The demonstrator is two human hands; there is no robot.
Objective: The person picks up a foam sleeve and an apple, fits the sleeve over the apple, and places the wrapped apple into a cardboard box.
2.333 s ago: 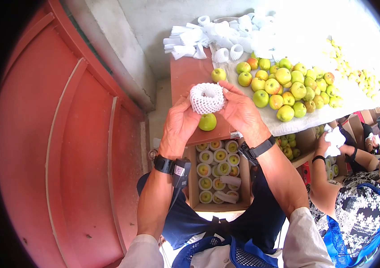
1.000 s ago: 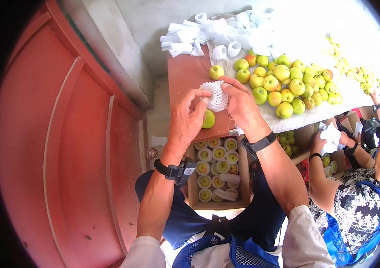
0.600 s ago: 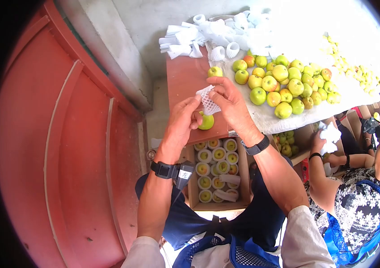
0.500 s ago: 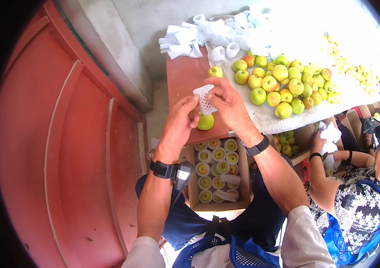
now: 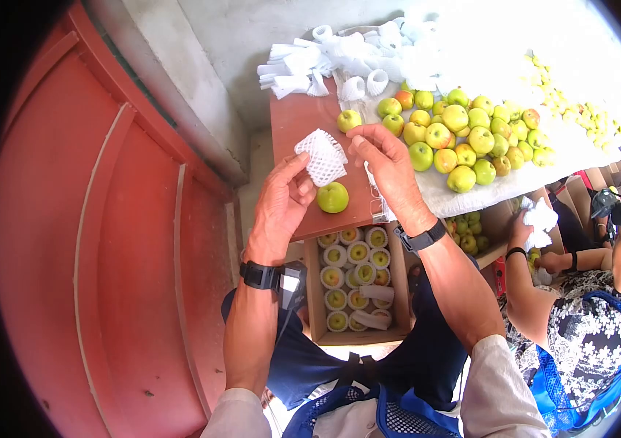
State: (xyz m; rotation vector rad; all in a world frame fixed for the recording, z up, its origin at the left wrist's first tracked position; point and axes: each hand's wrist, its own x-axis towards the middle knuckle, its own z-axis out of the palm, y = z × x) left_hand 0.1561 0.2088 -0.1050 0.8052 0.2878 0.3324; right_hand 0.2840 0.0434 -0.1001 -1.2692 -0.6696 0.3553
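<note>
My left hand (image 5: 281,201) pinches a white foam net sleeve (image 5: 323,158) by its left edge. The sleeve is spread wide, its mesh showing. To its right, my right hand (image 5: 387,164) has let go, its thumb and index finger slightly apart and nothing visible between them. Just below the sleeve, a green apple (image 5: 333,198) sits on the red-brown tabletop (image 5: 299,120). Another yellow-green apple (image 5: 349,120) rests farther back, close to my right fingertips.
Many loose apples (image 5: 464,139) lie on a white cloth, with piled foam sleeves (image 5: 354,55) behind. Below the table edge stands a carton (image 5: 315,306) of sleeved apples. A co-worker (image 5: 588,321) handles white foam at the right. A red door (image 5: 91,241) stands left.
The foam sleeve has opened out from a narrow, bunched shape and shifted slightly left in my left hand. My right hand has come off it and moved right.
</note>
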